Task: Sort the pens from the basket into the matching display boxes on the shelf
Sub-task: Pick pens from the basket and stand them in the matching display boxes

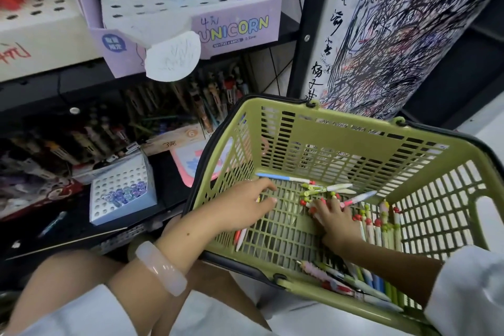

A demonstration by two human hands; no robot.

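Pens with red caps (pixel 313 203) lie on the green basket (pixel 354 144) floor under the right hand (pixel 336 219), long axes across its spread fingertips, which press them ungripped. Left hand (pixel 242 207), loosely spread and empty, hovers beside.

Both arms reach forward and down, side by side. The left hand (pixel 245 206) is turned palm down, with its fingers loosely bent and pointing to the right. Its fingertips are spread a little. I cannot tell if this grip has anything in it. A pale pink bangle (pixel 161 267) sits on the left wrist, and a white sleeve (pixel 81 314) covers the arm above it. The right hand (pixel 334 219) is also palm down, fingers spread and pointing away. A white sleeve (pixel 469 289) covers the right arm up to near the wrist. The two hands are near each other but not touching.
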